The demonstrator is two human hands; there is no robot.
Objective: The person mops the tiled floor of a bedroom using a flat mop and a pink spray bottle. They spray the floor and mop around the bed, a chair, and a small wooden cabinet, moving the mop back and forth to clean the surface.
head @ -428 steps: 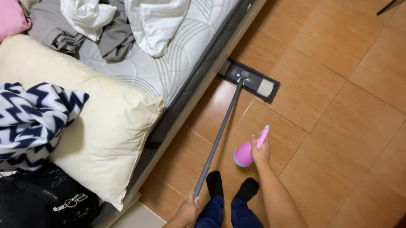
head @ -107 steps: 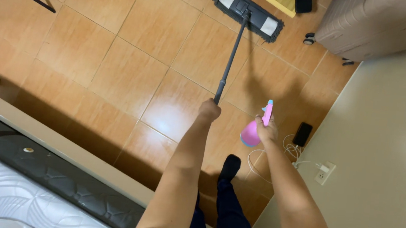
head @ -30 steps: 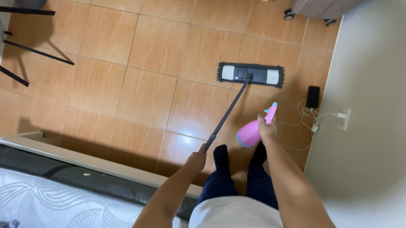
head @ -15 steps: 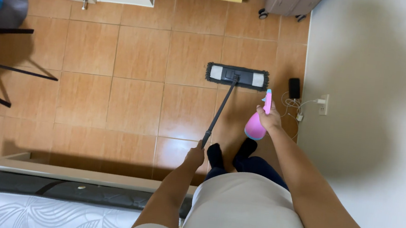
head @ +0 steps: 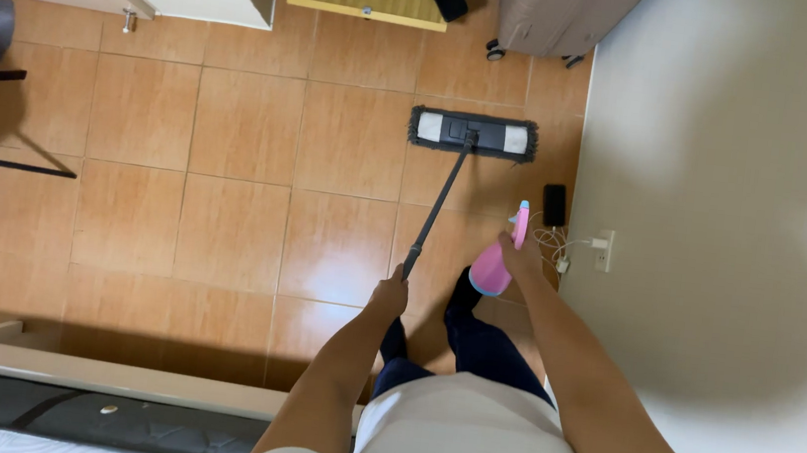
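- Left hand (head: 388, 295) fisted round top of slim dark metal flat-mop pole (head: 435, 210); right hand (head: 520, 257) curled round pink plastic spray bottle (head: 497, 261).
- Pole likely light, stiff; best gripped high.
- Long axis running away over orange tiled floor (head: 223, 228), rectangular grey mop head (head: 473, 133) flat near wall edge.
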